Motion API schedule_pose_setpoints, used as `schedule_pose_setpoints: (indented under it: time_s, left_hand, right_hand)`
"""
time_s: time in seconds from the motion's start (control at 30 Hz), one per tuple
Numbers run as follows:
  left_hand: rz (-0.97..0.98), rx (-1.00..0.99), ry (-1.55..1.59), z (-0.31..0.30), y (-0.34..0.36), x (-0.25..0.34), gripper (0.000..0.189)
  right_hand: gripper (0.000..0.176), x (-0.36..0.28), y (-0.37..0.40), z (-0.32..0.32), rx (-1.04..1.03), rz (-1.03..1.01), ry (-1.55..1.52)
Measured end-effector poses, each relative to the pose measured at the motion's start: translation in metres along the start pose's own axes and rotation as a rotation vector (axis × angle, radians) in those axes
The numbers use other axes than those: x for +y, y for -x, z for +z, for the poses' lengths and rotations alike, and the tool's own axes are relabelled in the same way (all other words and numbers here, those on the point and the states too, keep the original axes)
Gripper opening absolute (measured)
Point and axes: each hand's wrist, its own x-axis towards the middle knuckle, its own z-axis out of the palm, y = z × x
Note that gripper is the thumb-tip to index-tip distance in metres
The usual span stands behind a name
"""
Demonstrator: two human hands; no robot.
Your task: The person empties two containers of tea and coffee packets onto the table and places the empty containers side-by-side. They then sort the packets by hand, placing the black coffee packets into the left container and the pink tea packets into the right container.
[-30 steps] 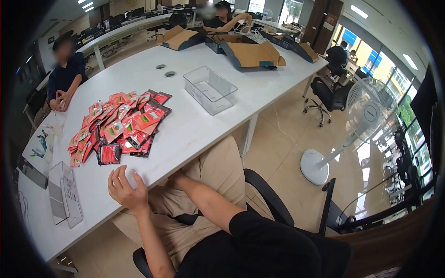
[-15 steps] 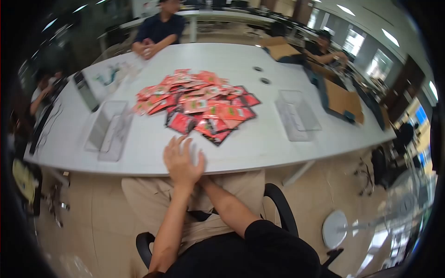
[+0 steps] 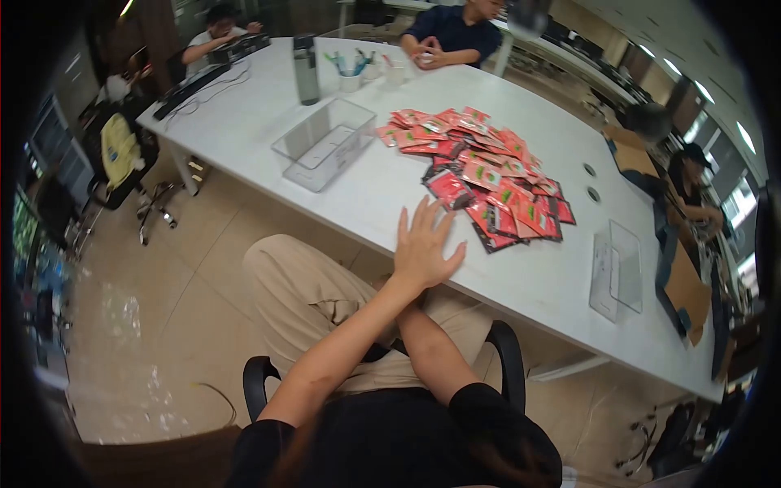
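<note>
My left hand [image 3: 423, 248] lies flat on the near edge of the white table [image 3: 244, 114], fingers spread and holding nothing. Its fingertips almost reach a loose pile of red packets [image 3: 480, 175] spread over the middle of the table. My right forearm [image 3: 427, 350] crosses under my left arm toward my lap, and its hand is hidden. A clear plastic bin [image 3: 325, 142] stands left of the pile. A second clear bin [image 3: 616, 268] stands to the right.
A dark bottle [image 3: 306, 69] and cups of pens [image 3: 351, 71] stand at the far left. One person [image 3: 455, 32] sits across the table, another [image 3: 691, 187] at the right by cardboard boxes [image 3: 687, 293]. An office chair with yellow cloth [image 3: 122, 150] stands left.
The view has swung left, so the table now runs diagonally. My left hand stays on the table edge and has opened from curled to flat, close to the packets.
</note>
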Motion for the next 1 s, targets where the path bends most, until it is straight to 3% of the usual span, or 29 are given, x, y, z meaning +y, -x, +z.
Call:
schedule_pose_setpoints:
  time_s: [0.37,0.73,1.0]
  left_hand:
    - [-0.099,-0.165,-0.089,0.007,0.000,-0.003,0.084]
    - [-0.123,-0.119,-0.072,0.014,0.007,-0.001,0.090]
    - [-0.130,-0.156,0.159,0.024,0.011,-0.004,0.095]
  right_hand:
    - [0.024,-0.041,0.004,0.016,-0.116,-0.232,0.026]
    - [0.024,-0.060,0.024,0.022,-0.138,-0.314,0.045]
    - [0.023,-0.066,0.040,0.017,-0.164,-0.400,0.056]
